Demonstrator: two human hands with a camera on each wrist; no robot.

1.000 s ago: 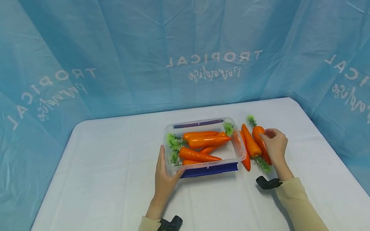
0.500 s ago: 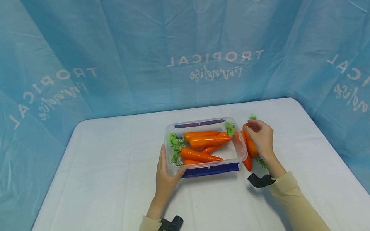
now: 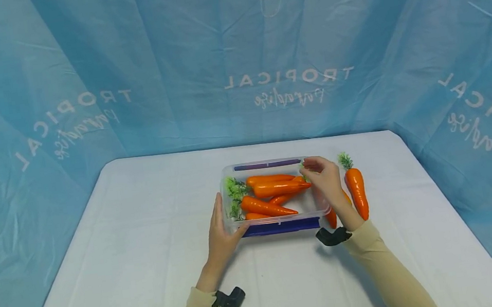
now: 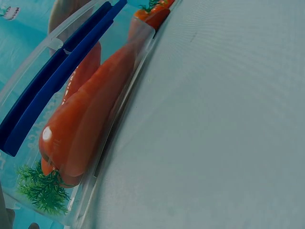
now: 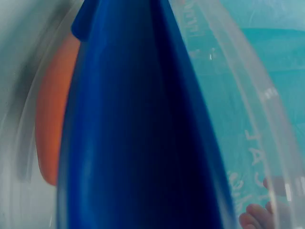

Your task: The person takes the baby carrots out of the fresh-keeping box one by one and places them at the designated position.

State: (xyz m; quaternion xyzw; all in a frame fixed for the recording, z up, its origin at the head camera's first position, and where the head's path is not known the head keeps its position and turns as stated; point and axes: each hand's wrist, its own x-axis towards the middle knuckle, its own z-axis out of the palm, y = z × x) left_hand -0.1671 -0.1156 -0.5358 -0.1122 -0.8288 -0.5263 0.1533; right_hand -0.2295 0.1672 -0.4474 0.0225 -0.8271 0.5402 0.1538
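Observation:
A clear plastic box [image 3: 228, 215] with blue latches holds several orange carrots [image 3: 274, 188] with green leafy tops [image 3: 235, 188]. At its front left corner rests my left hand [image 3: 220, 234], fingers straight along the side and thumb on the front rim. My right hand [image 3: 326, 176] is over the box's right end, its fingertips close to a leafy top there. Whether it pinches anything is hidden. Up close, the right wrist view has a blue latch [image 5: 138, 119] and fingertips [image 5: 257, 217] behind the clear wall. Another carrot [image 4: 90, 119] shows through the wall in the left wrist view.
Right of the box a carrot [image 3: 357, 193] lies on the white-covered table [image 3: 146, 249]. Beside it, two more carrots are partly hidden by my right hand and wrist. Blue curtains [image 3: 171, 80] hang behind and at both sides.
My right hand has moved left, from beside the rightmost loose carrot, across the others, to the box's right end. The loose carrots still lie on the table. My left hand stays at its corner.

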